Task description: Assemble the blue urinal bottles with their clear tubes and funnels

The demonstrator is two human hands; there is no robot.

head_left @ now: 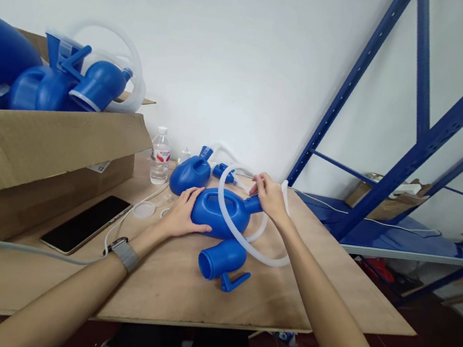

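A blue plastic bottle (212, 215) with a handle lies on its side on the wooden table. My left hand (182, 214) is wrapped round its base end. At its neck, on the right, is my right hand (267, 195), fingers bent together; what they pinch is too small to make out. A clear, looped hose (234, 230) crosses over the bottle and passes behind my right wrist. Just in front lies a blue elbow-shaped piece (224, 258) with a blue lever (234, 282), its round opening facing left.
Behind stand another blue bottle (190, 175) and a blue fitting (223, 173). To the left are a water bottle (160, 158), a phone (86, 224), a clear disc (144, 210), a cable and a cardboard box (49, 149) of blue parts. A blue shelf (406, 243) stands right.
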